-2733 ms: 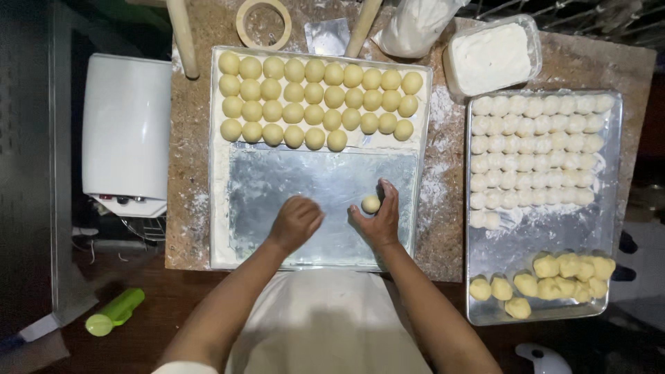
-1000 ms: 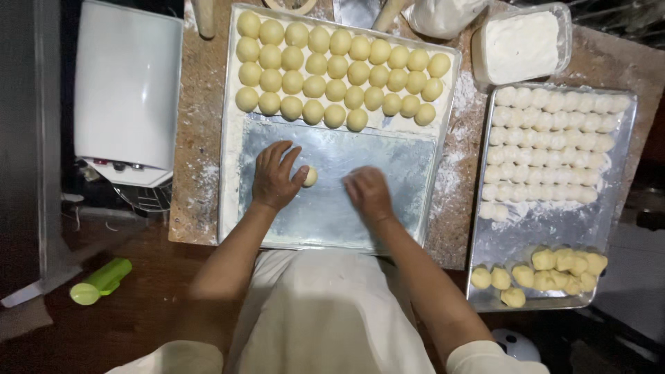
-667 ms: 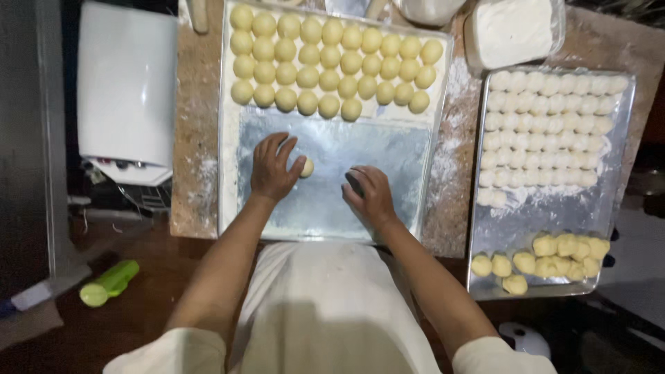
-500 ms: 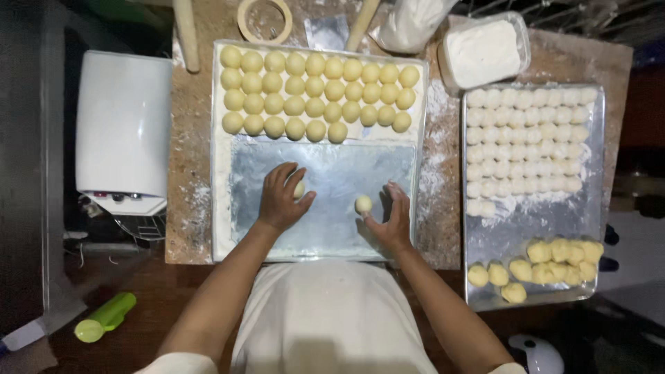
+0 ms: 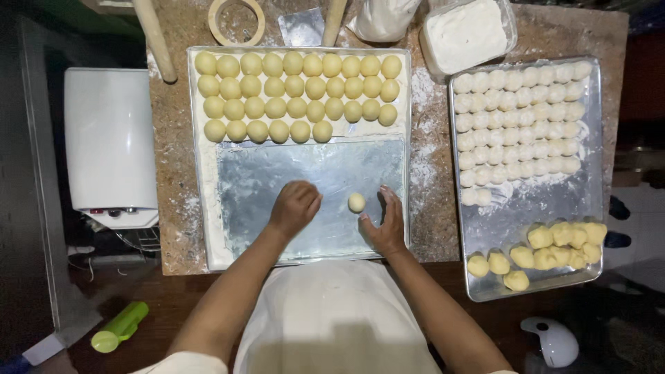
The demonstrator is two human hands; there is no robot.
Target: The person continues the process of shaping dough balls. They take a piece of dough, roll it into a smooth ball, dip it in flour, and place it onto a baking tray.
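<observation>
Left hand (image 5: pixel 294 206): cupped palm-down on the floured tray (image 5: pixel 312 228); contents hidden.
Right hand (image 5: pixel 383 225): open, beside a loose dough ball (image 5: pixel 356 202).

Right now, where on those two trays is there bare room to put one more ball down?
The centre tray has bare metal below its four rows of yellow balls, around the left hand, the loose ball and the right hand. The right tray is bare between the pale balls and the yellow lumps. Both upper ends are crowded.
</observation>
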